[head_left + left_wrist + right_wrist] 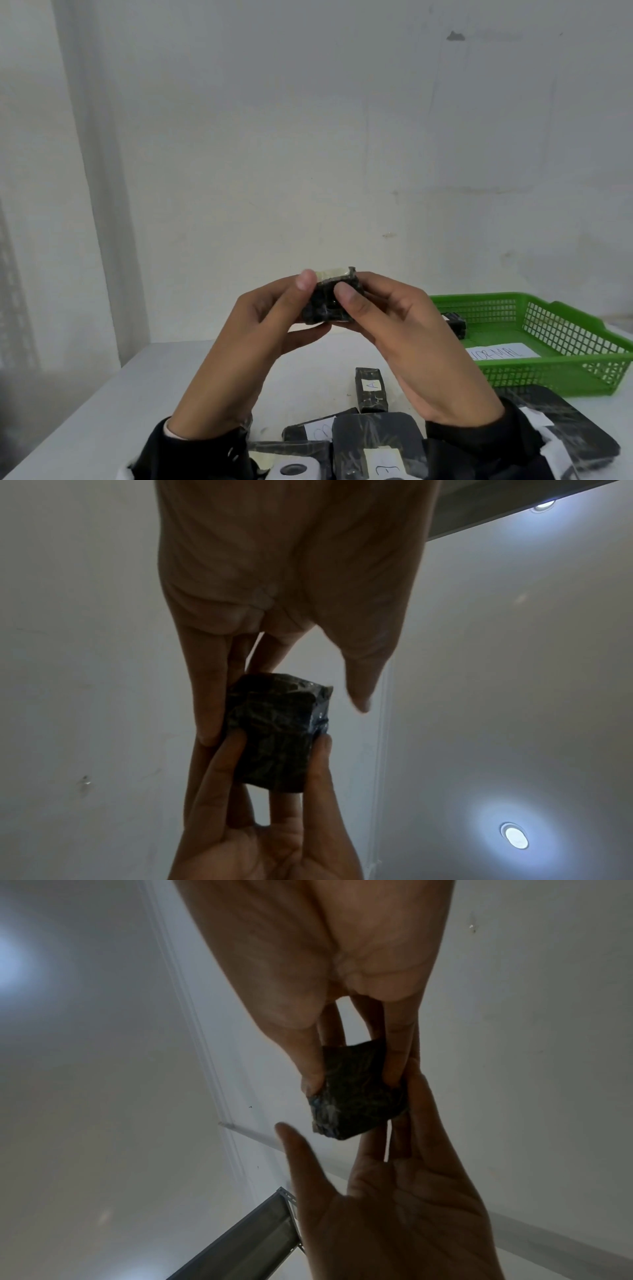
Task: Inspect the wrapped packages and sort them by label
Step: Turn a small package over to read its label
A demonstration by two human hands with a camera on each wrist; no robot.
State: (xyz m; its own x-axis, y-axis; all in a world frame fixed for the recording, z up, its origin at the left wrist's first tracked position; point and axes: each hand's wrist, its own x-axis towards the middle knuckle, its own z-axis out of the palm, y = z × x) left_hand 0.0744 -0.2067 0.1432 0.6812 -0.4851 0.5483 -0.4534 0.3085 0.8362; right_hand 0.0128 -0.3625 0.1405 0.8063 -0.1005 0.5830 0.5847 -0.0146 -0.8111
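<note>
— White wall behind, white table [191,387] below. What is held, and how?

— One small black-wrapped package [330,301] is held up in the air above the table, between two hands. It is pinched by the right hand [404,342] with thumb in front and fingers behind. The left hand [260,329] is laid against its left end with straight fingers, thumb tip raised beside the pale top edge.

— And the rest, counted?

— Five more wrapped packages can be counted at the near table edge; labels "A" [373,384] and "B" [322,432] are readable. One green basket [561,363] is set to the right, holding one black package [454,322] and one sheet marked "NORMAL" [503,352].
</note>
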